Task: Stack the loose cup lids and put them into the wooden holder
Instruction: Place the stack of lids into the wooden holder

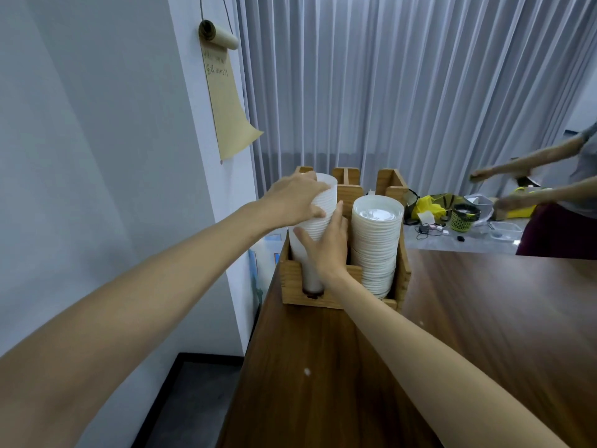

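Item: wooden holder, 12 o'clock end of tabletop.
Right compartment: lid stack, seated.
Left compartment, at its 9 o'clock: second stack, base inside. Left hand wraps the top; right hand clasps the middle.
Loose lids: none visible. Judged nearly done; final seating remains.

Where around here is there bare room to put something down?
The wooden counter is bare right of the wooden holder and in front of it. The holder's front compartments are full: left hand and right hand hold the left lid stack, the right lid stack fills the other. The grey table beyond is cluttered.
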